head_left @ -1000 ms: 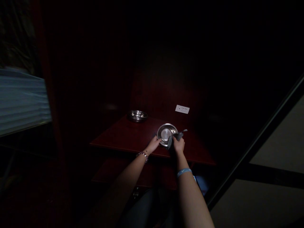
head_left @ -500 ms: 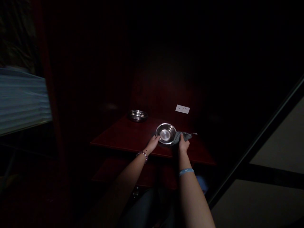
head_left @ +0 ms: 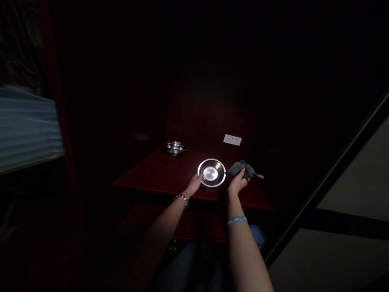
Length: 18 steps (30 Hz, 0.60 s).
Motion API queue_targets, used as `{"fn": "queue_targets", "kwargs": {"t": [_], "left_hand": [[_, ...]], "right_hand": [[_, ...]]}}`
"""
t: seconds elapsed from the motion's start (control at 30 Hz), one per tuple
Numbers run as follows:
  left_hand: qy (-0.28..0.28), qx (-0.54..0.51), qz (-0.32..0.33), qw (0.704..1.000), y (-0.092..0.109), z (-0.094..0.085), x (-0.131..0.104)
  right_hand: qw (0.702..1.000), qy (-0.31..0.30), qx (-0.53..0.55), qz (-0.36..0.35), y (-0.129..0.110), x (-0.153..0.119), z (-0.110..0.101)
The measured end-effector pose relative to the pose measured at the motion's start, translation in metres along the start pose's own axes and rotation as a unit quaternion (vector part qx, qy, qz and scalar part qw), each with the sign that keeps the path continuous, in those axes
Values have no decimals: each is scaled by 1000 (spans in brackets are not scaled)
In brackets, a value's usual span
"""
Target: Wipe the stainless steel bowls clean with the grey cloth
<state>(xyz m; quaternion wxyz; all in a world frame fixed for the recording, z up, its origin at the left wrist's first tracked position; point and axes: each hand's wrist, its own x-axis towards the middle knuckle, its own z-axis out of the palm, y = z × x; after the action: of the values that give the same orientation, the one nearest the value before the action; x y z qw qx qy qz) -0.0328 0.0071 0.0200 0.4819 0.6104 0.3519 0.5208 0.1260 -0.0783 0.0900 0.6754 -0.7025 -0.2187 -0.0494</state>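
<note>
At the near edge of the dark red table point(head_left: 158, 174), the left hand point(head_left: 194, 184) rests its fingertips on the near-left rim of the steel dish point(head_left: 212, 172), fingers only loosely curled, steadying it rather than gripping round it. The right hand point(head_left: 237, 183) is closed on a bunched grey cloth point(head_left: 243, 168), w/ a thin tail of it sticking out to the right. What's changed: a sec ago that cloth sat over the dish's right side, half a sec ago it was at the rim, & now it's off the dish altogether, held just beside its right edge; the dish itself barely shifted & the left hand kept its spot. That reads to me as a wipe stroke finished, cloth drawn clear, dish bowl fully exposed & shining. Wrists: bead bracelet point(head_left: 182, 198) on the left, light blue band point(head_left: 237, 220) on the right. Further out, a 2nd steel dish point(head_left: 174, 148) sits at the table's far-left corner, well apart, & a small white socket plate point(head_left: 232, 140) is on the wall behind. Rest of the room is too dark to tell.
</note>
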Motion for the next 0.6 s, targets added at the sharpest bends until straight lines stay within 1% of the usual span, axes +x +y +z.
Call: {"fn": "queue_targets", "kwargs": {"t": [0.07,0.17,0.23,0.3,0.4,0.47,0.5,0.57,0.6], "left_hand": [[4,-7,3,1000,1,0,-1],[4,-34,13,999,5,0,-3],[-6,-50,21,999,9,1,-5],[-14,-57,28,998,12,1,-7],[-11,-64,27,998,13,0,-7],[-6,-68,20,997,12,0,-6],[-6,-69,17,997,12,0,-6],[-5,-66,10,998,11,0,-5],[-4,-63,4,998,11,1,-5]], "right_hand": [[999,-36,35,0,-4,-3,0],[989,-104,97,50,-8,-8,0],[979,-133,142,62,-10,-11,1],[967,-157,196,48,-11,-14,4],[943,-228,240,22,-10,-19,10],[934,-285,215,-7,-6,-23,13],[934,-306,181,-36,-5,-25,12],[936,-323,70,-118,-2,-28,8],[934,-318,0,-162,-1,-29,5]]}}
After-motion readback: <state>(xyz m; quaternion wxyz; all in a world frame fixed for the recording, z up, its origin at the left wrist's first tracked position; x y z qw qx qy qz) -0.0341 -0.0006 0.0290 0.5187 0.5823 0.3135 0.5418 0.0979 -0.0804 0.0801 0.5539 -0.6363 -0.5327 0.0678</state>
